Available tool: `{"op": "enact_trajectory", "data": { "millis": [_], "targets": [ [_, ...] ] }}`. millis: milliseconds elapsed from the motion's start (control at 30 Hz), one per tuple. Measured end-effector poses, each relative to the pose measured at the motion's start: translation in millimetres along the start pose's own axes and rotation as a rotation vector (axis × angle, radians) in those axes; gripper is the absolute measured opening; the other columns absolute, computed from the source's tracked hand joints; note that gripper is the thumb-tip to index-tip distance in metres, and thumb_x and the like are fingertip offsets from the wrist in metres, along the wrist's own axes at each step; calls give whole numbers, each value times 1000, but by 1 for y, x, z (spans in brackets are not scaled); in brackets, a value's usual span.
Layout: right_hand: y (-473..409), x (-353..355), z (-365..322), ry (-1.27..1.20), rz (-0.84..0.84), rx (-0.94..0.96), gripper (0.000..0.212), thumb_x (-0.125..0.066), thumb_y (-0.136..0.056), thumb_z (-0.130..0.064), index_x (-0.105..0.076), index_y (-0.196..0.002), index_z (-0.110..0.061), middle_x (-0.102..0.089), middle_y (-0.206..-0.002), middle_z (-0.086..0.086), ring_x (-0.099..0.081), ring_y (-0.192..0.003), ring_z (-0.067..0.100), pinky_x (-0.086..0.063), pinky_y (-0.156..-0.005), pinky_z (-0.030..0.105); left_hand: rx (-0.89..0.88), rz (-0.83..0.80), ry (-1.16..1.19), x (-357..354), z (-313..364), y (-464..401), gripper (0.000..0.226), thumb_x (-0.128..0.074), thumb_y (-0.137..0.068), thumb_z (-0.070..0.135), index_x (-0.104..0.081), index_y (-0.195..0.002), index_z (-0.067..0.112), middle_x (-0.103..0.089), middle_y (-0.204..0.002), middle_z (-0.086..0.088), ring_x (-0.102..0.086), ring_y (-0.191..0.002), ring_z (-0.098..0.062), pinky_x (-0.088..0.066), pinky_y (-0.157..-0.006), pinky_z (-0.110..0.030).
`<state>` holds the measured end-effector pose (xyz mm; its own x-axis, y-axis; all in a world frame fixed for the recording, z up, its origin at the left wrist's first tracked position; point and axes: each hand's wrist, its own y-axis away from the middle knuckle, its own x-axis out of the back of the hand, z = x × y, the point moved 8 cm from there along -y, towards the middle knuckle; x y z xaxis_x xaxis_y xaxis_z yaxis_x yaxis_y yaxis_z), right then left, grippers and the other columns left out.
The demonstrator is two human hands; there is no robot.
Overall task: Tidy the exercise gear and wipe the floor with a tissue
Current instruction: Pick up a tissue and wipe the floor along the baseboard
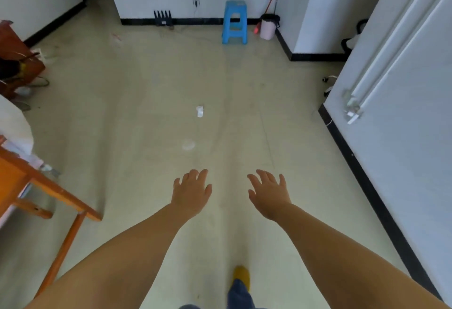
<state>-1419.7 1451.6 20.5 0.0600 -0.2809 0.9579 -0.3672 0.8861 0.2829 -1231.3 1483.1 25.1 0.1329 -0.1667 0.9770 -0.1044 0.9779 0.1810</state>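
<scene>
The pale floor (137, 118) carries a crumpled white tissue (200, 111) near its middle, with a faint whitish spot (188, 145) just in front. A blue stool (234, 22) and a pink bin (268, 26) stand by the far wall.

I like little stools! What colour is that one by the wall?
The stool is blue, seen in the head view.

Light: soft, even daylight, fairly bright
Shadows: faint
Sharpness: slightly soft throughout
Edges: wide-angle bending of the door (403, 88)
</scene>
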Motion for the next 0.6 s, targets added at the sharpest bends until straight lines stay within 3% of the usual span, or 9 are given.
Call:
{"op": "enact_trajectory", "data": {
  "millis": [433,567,600],
  "targets": [
    [-356,100,37,16,47,23,52,-23,-102,-41,-12,-150,-28,-11,-159,2,-8,-147,19,-6,-117,53,57,24,7,51,-57,-349,51,-30,-99,42,-27,-146,20,-40,-141,-6,-41,-128,-23,-28,-107,-42],
    [-457,142,39,-39,73,-18,53,-21,-102,-43,-7,-151,-30,-5,-160,1,-2,-148,18,-4,-118,52,7,192,-35,99,-75,-465,51,-38,-94,44,-53,-131,11,-61,-119,-16,-61,-107,-32,-47,-91,-55],
    [-482,153,42,-61,89,-34,54,-20,-102,-43,-6,-152,-30,-2,-161,0,0,-148,19,-3,-118,51,1,165,-21,108,-78,-494,53,-36,-95,44,-51,-132,11,-59,-122,-16,-60,-110,-31,-46,-93,-56]
  ]
}}
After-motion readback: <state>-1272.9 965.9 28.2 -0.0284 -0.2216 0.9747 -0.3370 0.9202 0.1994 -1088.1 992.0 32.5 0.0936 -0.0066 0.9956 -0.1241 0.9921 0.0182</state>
